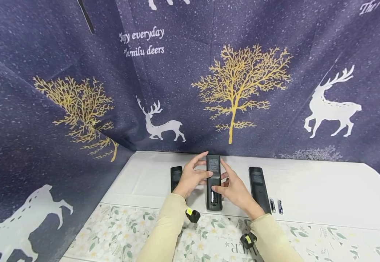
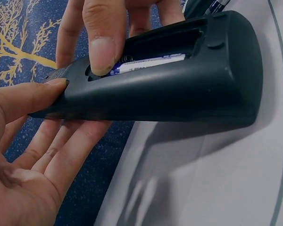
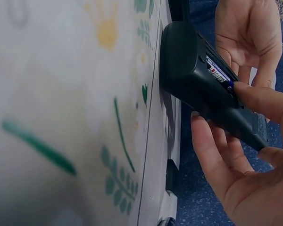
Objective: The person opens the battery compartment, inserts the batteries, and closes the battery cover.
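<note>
A black remote control [image 1: 213, 163] is held back side up, its lower end on or just above the white table. Its battery compartment is uncovered, and a blue-and-white battery [image 2: 151, 63] lies inside; in the left wrist view the part beside it looks vacant. My left hand [image 1: 191, 178] grips the remote's upper part from the left, thumb on the back and fingers beneath. From the right, my right hand [image 1: 237, 189] holds the remote, with its thumb [image 3: 259, 99] pressing the battery's end. The right fingers [image 3: 210, 150] lie along the side and underside.
A second black remote [image 1: 176, 176] lies to the left, partly behind my left hand. A third remote [image 1: 258, 187] lies to the right, beside two loose batteries [image 1: 280, 207]. A floral cloth [image 1: 127, 225] covers the table's near side; a dark printed curtain [image 1: 183, 72] hangs behind.
</note>
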`<state>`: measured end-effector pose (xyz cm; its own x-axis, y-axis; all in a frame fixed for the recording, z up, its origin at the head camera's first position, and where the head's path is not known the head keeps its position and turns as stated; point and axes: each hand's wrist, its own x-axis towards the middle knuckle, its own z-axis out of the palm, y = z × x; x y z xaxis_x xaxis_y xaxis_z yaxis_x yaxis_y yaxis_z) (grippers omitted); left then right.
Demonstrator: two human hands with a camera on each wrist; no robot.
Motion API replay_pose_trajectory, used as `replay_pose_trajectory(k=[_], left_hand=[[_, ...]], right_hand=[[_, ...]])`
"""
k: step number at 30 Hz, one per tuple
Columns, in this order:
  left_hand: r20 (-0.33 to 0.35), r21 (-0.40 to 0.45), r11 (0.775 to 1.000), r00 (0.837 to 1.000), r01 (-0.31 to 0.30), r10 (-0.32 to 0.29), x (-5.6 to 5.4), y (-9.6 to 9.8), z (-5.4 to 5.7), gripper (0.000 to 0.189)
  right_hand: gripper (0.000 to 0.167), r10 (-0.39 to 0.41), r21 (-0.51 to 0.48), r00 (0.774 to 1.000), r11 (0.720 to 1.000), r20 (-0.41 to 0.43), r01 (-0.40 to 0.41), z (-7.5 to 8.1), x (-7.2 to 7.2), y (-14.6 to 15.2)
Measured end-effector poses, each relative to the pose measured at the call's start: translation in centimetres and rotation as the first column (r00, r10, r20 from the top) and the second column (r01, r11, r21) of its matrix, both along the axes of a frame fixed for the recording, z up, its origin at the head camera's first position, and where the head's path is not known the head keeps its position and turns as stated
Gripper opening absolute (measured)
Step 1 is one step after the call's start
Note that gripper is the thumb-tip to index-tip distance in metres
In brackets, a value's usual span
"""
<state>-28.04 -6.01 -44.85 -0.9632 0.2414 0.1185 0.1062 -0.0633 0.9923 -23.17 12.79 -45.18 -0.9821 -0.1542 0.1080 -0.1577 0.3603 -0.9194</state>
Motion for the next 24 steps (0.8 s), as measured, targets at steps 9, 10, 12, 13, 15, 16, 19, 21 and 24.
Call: replay_pose_trajectory(k=[9,10,12,13,15,16,19,21,24], left_hand=[[-0.009,0.000,1.000,1.000,-0.006,0.006,0.0,-0.3,0.1,0.074],[-0.010,-0.002,1.000,1.000,-0.007,0.007,0.0,-0.3,0.0,0.074],[-0.011,-0.006,1.000,1.000,-0.011,0.011,-0.1,-0.3,0.0,0.074],[-0.010,-0.007,1.000,1.000,-0.013,0.013,0.0,-0.3,0.1,0.074],[-0.008,-0.008,1.000,1.000,-0.016,0.016,0.0,-0.4,0.1,0.074],[-0.008,-0.008,1.000,1.000,-0.015,0.015,0.0,-0.3,0.1,0.074],[0.000,-0.004,1.000,1.000,-0.012,0.012,0.0,-0.2,0.1,0.075],[0.006,-0.003,1.000,1.000,-0.011,0.011,0.0,-0.1,0.0,0.075],[0.017,0.004,1.000,1.000,-0.011,0.011,0.0,0.0,0.0,0.076]], right_hand=[[0.102,0.010,0.020,1.000,1.000,-0.027,-0.009,0.3,0.0,-0.2],[0.101,0.005,0.037,0.999,0.999,-0.040,-0.003,0.4,0.0,-0.2],[0.097,-0.003,0.075,0.998,0.997,-0.068,0.008,0.5,0.0,-0.2],[0.095,-0.002,0.096,0.996,0.995,-0.087,0.010,0.5,0.0,-0.1],[0.092,-0.005,0.130,0.994,0.991,-0.110,0.019,0.6,0.0,0.0],[0.091,-0.011,0.141,0.994,0.990,-0.112,0.027,0.7,0.0,0.1],[0.085,-0.017,0.147,0.993,0.989,-0.113,0.034,1.0,0.2,0.5],[0.078,-0.031,0.152,0.994,0.987,-0.105,0.047,1.3,0.3,0.9],[0.063,-0.047,0.179,0.992,0.982,-0.115,0.067,1.6,0.5,1.5]])
